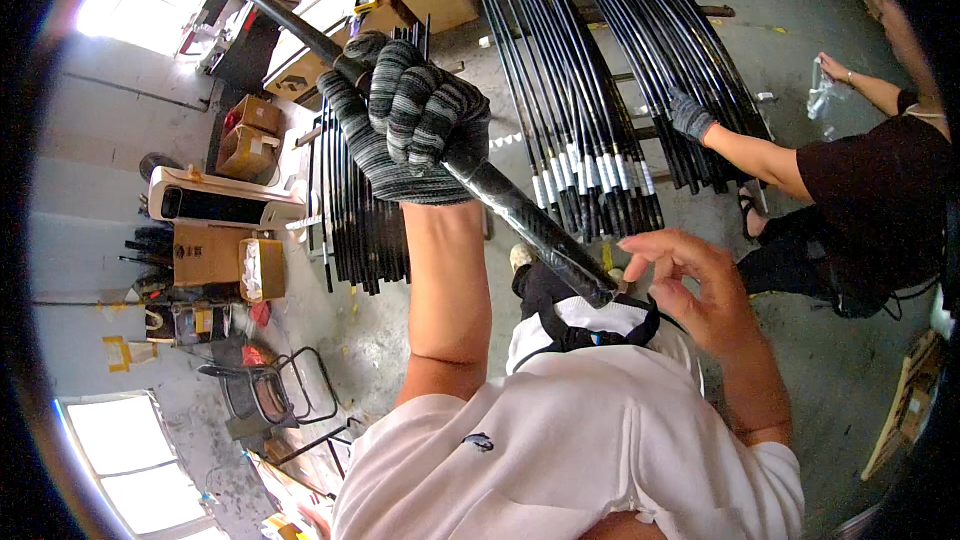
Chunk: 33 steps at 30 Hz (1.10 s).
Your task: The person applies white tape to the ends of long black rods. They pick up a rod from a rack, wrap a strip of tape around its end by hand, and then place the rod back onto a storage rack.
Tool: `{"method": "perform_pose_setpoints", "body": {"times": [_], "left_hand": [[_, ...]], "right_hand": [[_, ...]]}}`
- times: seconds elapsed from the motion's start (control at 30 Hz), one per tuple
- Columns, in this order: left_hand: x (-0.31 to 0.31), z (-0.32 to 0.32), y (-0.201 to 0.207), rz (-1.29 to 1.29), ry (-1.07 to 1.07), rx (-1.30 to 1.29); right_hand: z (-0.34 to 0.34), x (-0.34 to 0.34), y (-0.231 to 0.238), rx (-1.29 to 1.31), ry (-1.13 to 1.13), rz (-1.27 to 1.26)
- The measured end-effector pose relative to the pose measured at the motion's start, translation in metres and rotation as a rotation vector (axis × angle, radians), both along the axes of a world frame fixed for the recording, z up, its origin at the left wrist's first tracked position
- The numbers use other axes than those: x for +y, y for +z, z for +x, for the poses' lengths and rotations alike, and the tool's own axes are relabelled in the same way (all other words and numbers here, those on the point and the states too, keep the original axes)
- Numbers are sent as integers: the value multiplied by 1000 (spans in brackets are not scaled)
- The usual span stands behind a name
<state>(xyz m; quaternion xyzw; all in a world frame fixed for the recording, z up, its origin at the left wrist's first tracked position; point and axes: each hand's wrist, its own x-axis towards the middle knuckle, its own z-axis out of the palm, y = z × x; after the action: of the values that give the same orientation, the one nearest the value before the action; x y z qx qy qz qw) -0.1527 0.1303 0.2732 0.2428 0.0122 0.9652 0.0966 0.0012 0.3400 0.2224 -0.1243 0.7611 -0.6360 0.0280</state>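
Note:
My left hand (415, 120), in a grey and black striped knit glove, is closed around a long black pole (525, 220). The pole slants across my front, its thin end up at the far left and its thick end low, close to my waist. Glossy, wrinkled film seems to cover the thick part. My right hand (705, 285) is bare and just right of that thick end, apart from it. Its thumb and index finger are spread, and I see nothing held between them.
Black poles with white bands (575, 130) lie in rows ahead, with more poles (660, 50) farther right and a bundle (355, 210) behind my left arm. At right, a co-worker's gloved hand (690, 115) touches the poles; the other hand holds clear plastic (825, 90). Cardboard boxes (205, 253) and a chair (270, 390) stand left.

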Motion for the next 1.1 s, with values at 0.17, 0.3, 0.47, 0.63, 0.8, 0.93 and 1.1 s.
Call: {"method": "perform_pose_setpoints", "body": {"times": [0.17, 0.3, 0.47, 0.63, 0.8, 0.93, 1.1], "left_hand": [[-12, 8, 3, -30, 131, -9], [-19, 13, 5, -27, 232, 6], [-21, 16, 7, -49, 302, 28], [-19, 16, 5, -70, 328, 45], [-17, 16, 5, -78, 338, 38], [-21, 13, -3, -134, 324, 127], [-23, 13, 1, -117, 393, -12]], "right_hand": [[-8, -19, 24, 165, -35, -40], [-8, -33, 27, 58, -155, -108], [-16, -39, 26, 584, -275, 300], [-17, -35, 30, 889, -113, 399], [-15, -35, 37, 696, -244, 271], [-30, -37, 31, 848, -303, 450], [-23, -42, 22, 1018, -386, 487]]}}
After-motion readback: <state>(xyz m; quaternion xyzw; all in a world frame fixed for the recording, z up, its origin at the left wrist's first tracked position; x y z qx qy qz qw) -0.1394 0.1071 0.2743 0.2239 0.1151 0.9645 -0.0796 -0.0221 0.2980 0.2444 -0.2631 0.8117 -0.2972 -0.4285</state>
